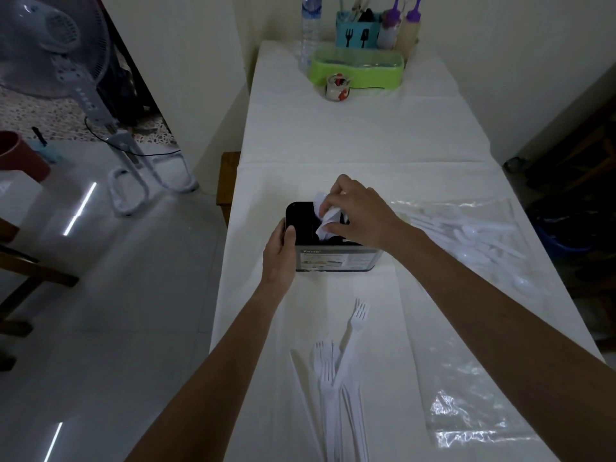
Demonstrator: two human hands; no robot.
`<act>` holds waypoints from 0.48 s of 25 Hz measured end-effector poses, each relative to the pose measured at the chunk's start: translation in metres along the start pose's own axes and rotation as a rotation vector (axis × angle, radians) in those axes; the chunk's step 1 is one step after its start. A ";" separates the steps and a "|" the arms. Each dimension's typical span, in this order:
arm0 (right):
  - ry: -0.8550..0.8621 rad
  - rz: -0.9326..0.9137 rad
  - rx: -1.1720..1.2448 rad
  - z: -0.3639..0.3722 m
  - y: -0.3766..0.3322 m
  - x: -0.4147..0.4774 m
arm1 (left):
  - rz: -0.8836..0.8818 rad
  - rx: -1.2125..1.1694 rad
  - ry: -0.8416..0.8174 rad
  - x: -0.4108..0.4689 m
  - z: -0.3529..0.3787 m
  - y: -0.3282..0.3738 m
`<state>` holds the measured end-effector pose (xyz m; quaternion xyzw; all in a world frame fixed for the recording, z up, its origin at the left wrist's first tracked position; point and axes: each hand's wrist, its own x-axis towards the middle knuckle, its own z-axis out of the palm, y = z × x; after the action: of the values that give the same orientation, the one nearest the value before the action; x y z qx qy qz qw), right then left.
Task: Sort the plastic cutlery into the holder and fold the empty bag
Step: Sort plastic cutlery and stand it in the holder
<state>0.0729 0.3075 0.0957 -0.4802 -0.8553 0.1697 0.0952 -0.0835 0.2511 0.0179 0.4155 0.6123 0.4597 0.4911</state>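
Observation:
A black cutlery holder (336, 260) with a printed label stands in the middle of the white table. My left hand (279, 258) grips its left side. My right hand (358, 213) is over its top, fingers closed on white plastic spoons (325, 216) that stick out of a compartment. Several white forks (336, 371) and a knife lie loose near the front edge. A clear bag (466, 228) with more white cutlery lies to the right of the holder. A flat clear bag (473, 408) lies at the front right; it looks empty.
At the far end stand a green lidded tray (358, 70), a teal utensil caddy (356, 33), a water bottle (310, 28), two squeeze bottles (400, 28) and a small jar (337, 87). A standing fan (83, 85) is on the floor left.

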 end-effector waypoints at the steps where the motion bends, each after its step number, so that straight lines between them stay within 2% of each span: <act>1: -0.003 -0.009 0.062 -0.001 -0.001 0.000 | 0.001 0.003 -0.007 0.000 -0.001 0.001; 4: 0.018 -0.061 0.205 -0.005 -0.004 0.000 | 0.006 0.002 -0.012 -0.002 -0.001 0.003; 8: 0.076 -0.131 0.101 -0.007 -0.003 0.003 | 0.008 0.004 0.010 -0.002 0.001 0.003; 12: 0.042 -0.117 0.076 -0.004 -0.001 0.000 | -0.009 0.019 -0.010 -0.004 -0.002 0.010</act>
<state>0.0737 0.3085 0.1001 -0.4289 -0.8727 0.1860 0.1409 -0.0838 0.2493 0.0285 0.4198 0.6159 0.4496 0.4923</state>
